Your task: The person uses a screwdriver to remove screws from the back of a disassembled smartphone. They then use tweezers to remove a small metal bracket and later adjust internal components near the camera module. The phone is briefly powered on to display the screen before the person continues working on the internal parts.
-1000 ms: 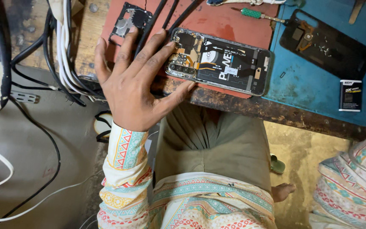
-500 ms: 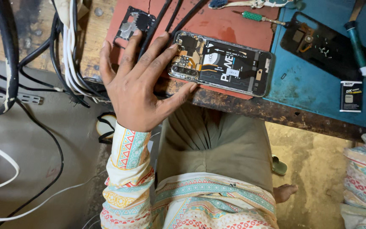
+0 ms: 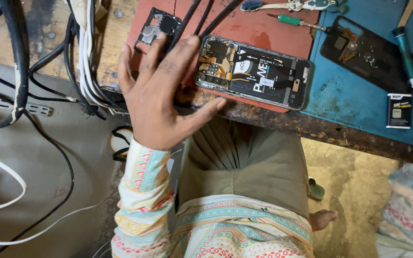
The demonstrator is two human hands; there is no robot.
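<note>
The left hand (image 3: 161, 93) is spread flat and open, palm down, fingers fanned out over the near edge of the bench (image 3: 354, 102), gripping nothing. Its fingertips sit right at the left end of the opened smartphone (image 3: 254, 71), which lies back-off on the red mat (image 3: 264, 28) just to the right of the hand, circuit board and black battery exposed. Whether the fingertips actually press on the phone's frame or hover just over it, I cannot tell. The thumb points right along the bench edge, below the phone.

Just beyond the fingertips lies a small black camera-cover plate (image 3: 156, 26), and 3 black cables (image 3: 206, 14) run away from the hand across the mat. To the left of the hand, a thick bundle of black and white cables (image 3: 84, 57) drops off the bench side.

Well to the right of the hand, on the blue part of the bench, lies the black phone back cover (image 3: 369, 52), inside up. Beyond the phone rests a green-handled screwdriver (image 3: 295, 21), with a blue-bristled brush (image 3: 268, 5) past that. A teal-handled screwdriver (image 3: 407, 55) lies at the far right, a small black-and-white packet (image 3: 399, 111) just near it.

The right hand is out of view; only a patterned sleeve (image 3: 409, 210) shows at the lower right. Below the left hand are the person's olive trousers (image 3: 254, 162) and a bare foot (image 3: 323, 220) on the floor.
</note>
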